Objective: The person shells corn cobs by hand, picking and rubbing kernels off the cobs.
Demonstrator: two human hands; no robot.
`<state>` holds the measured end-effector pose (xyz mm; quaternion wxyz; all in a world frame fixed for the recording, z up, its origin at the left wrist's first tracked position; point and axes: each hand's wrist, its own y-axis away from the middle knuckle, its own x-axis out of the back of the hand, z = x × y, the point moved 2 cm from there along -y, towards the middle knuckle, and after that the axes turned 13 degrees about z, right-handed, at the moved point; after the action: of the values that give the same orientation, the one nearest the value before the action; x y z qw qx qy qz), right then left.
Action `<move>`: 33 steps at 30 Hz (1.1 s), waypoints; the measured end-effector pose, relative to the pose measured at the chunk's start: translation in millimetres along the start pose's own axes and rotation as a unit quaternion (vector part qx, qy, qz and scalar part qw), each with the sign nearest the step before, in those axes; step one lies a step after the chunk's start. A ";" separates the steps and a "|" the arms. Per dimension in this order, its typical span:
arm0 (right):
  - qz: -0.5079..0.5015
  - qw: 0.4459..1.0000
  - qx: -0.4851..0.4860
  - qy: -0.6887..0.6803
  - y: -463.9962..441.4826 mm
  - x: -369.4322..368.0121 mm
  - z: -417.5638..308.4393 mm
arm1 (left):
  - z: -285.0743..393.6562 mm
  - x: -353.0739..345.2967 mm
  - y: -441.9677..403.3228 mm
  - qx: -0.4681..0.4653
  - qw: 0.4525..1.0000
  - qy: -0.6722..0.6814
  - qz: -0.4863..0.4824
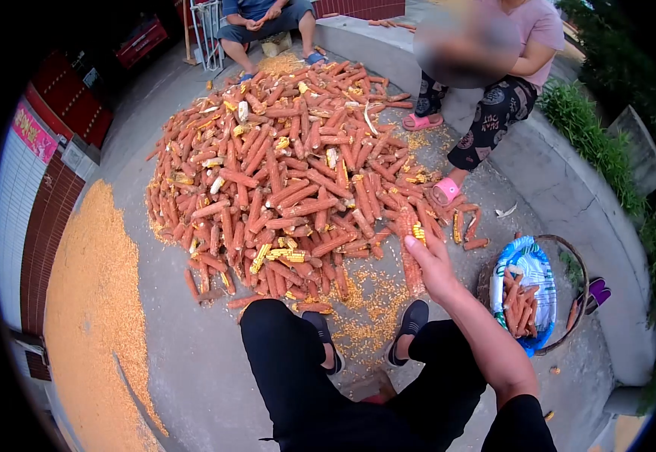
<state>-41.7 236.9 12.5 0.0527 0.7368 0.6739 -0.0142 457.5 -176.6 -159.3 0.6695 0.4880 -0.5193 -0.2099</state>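
Observation:
My right hand (435, 270) is closed around a corn cob (411, 273), a little in front of my right knee. The cob is mostly bare and reddish, with a small patch of yellow kernels near my thumb. Beyond it spreads a big heap of reddish corn cobs (283, 173), most of them stripped. Some cobs in the heap, such as a partly kernelled cob (260, 258), still carry yellow rows. Loose kernels (373, 301) are scattered on the concrete between my shoes and the heap. My left hand is out of view.
A basket lined with a blue-and-white bag (545, 290) stands at my right, bare cobs inside. A wide layer of yellow kernels (98, 294) covers the ground at left. Two people sit beyond the heap, one in pink sandals (445, 191), beside a low concrete wall (569, 181).

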 end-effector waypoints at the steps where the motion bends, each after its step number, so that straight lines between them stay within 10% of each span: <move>1: -0.003 1.000 0.025 0.015 -1.3 -1.9 -4.5 | -2.5 15.1 -1.2 0.001 0.999 -0.031 0.010; 5: -0.015 0.996 0.079 0.027 0.0 -13.7 -6.8 | 93.0 78.5 60.6 -0.303 0.935 0.107 0.151; 9: -0.035 0.996 0.078 0.004 7.8 -27.8 -18.9 | 260.3 36.9 231.8 -0.690 0.654 0.310 0.018; 18: 0.037 0.976 0.193 0.094 0.0 -68.8 -58.9 | 333.3 -213.4 397.7 -0.640 0.642 0.007 -0.422; 24: 0.066 0.952 0.246 0.169 -8.6 -82.6 -64.7 | 378.4 -255.9 377.9 -0.758 0.577 -0.017 -0.304; 25: 0.071 0.948 0.246 0.187 -13.3 -84.1 -58.7 | 378.0 -248.4 381.5 -0.894 0.432 0.019 -0.115; 29: 0.077 0.913 0.283 0.282 -30.1 -95.2 -29.5 | 373.9 -241.5 378.4 -0.803 0.592 -0.046 -0.049; 33: 0.104 0.922 0.298 0.224 -42.9 -113.6 -24.0 | 374.1 -247.1 373.3 -0.780 0.622 -0.062 -0.035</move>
<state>-95.9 130.3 44.2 -0.3205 0.7680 0.5527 -0.0438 -55.6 17.8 39.0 0.7573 -0.2133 -0.1842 -0.5891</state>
